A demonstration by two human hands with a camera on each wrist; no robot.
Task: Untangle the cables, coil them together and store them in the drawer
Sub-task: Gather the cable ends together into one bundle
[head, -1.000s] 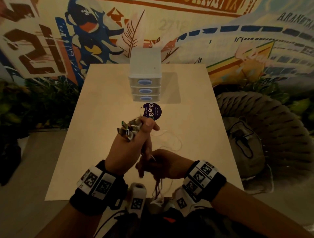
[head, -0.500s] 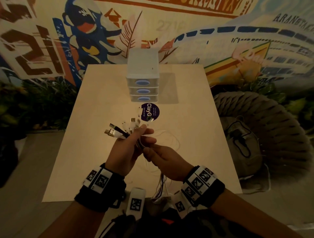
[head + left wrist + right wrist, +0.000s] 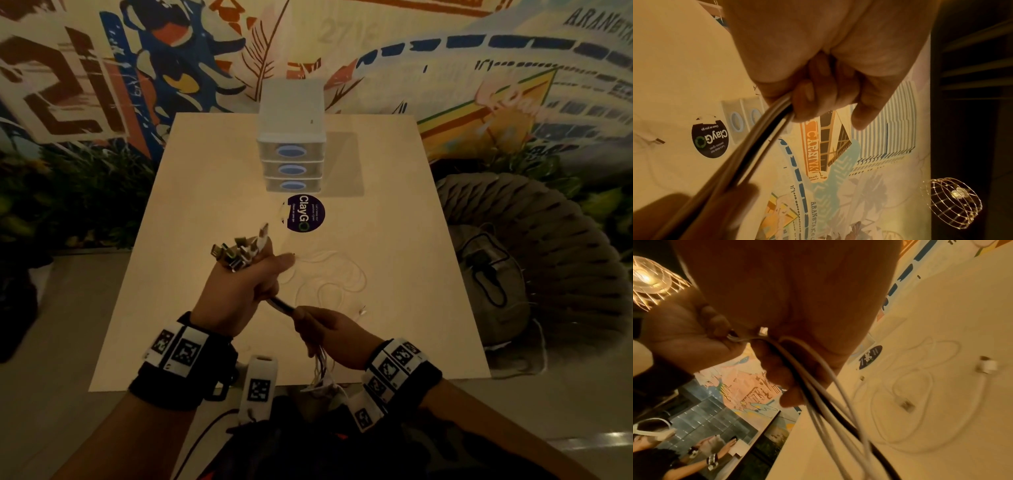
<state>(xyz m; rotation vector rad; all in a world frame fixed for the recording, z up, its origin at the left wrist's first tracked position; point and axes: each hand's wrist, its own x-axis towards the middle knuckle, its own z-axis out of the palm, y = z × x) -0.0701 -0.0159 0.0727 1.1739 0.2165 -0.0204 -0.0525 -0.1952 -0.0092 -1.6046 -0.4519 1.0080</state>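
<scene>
"ClayGo" reads clear on the round dark sticker (image 3: 305, 213) stuck to the table (image 3: 205, 192), smaller print under it too fine to make out, and "ARAN" starts a line of lettering on the mural (image 3: 596, 20) behind. Left hand (image 3: 239, 287) is fisted round the cable bundle (image 3: 281, 304), connector ends (image 3: 236, 253) fanning out above the knuckles. The bundle runs taut from under that fist across to the right hand (image 3: 329, 334), fingers curled round it, white strands and one black trailing down past the table's near edge. One loose white cable (image 3: 329, 274) lies looped on the tabletop, just beyond both hands. The three-drawer unit (image 3: 291, 137) stands behind the sticker, every drawer closed.
</scene>
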